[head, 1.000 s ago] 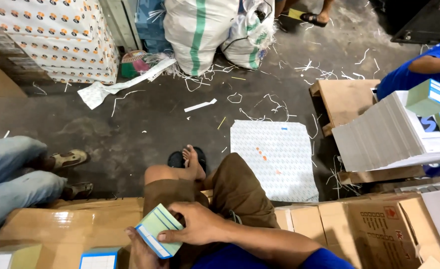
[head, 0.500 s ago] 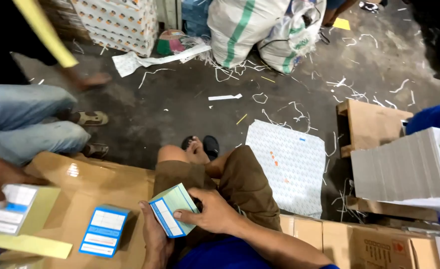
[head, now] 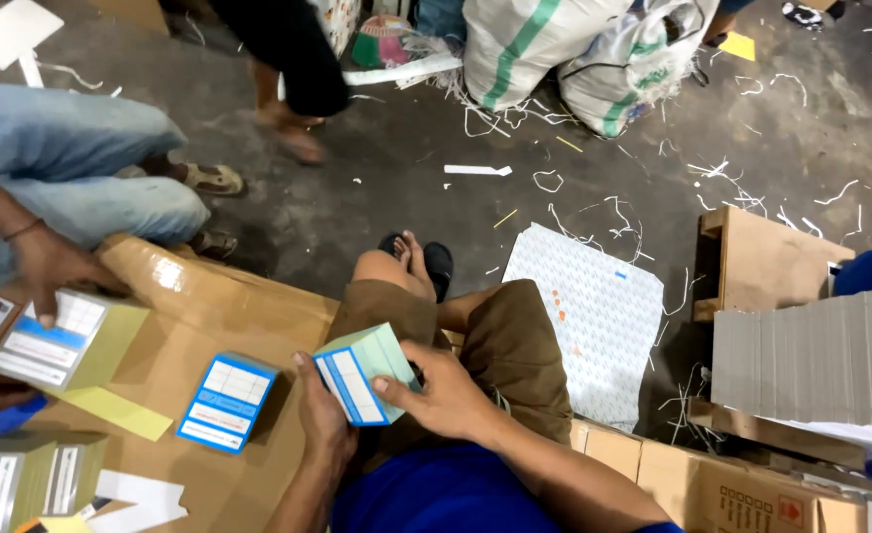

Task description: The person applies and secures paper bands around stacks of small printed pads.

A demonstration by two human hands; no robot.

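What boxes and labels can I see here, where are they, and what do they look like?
Small box: held in both hands, pale green with blue-and-white label.
Blue-labelled box: flat on the brown cardboard, left.
Open box: in a co-worker's hand, far left.
Grey stack: right, on wood.

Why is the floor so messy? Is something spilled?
Yes. Thin white paper strips lie scattered over the grey concrete floor, thickest near the white woven sacks. A flat white printed sheet lies askew on the floor beside the person's knee.
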